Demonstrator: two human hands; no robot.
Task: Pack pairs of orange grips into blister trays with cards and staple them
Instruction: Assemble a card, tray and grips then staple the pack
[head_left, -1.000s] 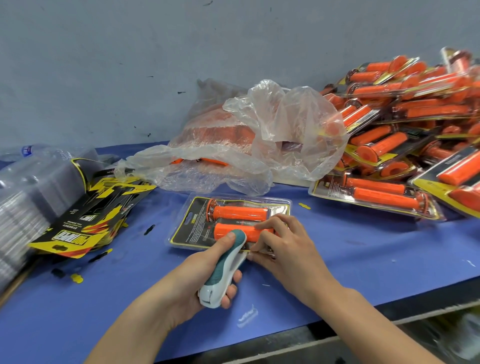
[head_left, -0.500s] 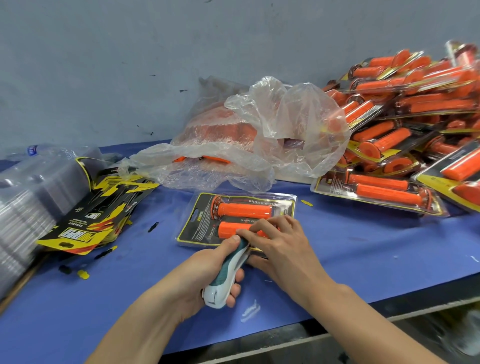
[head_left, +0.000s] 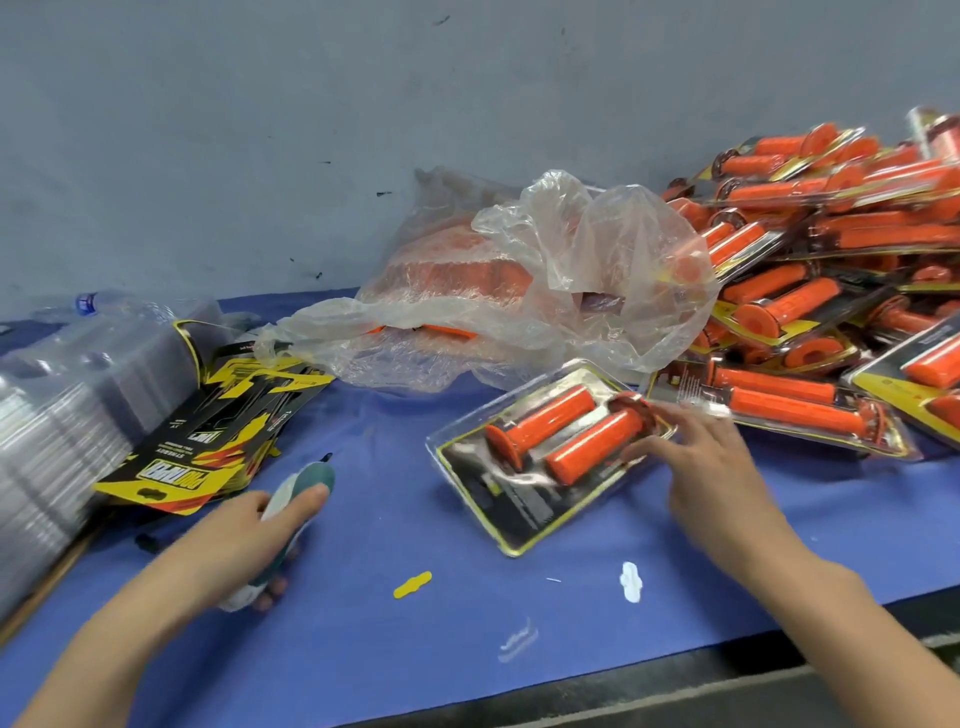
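Slippage worries me: my right fingers (head_left: 691, 431) pinch just one end of the pack (head_left: 540, 467) lying askew on the tabletop (head_left: 415, 519) near the finished pile (head_left: 810, 291), while my left fingers (head_left: 306, 501) wrap the stapler (head_left: 317, 475), so a loose edge could spring open.

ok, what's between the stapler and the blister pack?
Head view: only bare blue tabletop between the stapler in the left hand and the blister pack. A yellow scrap lies nearer the front edge, off that line.
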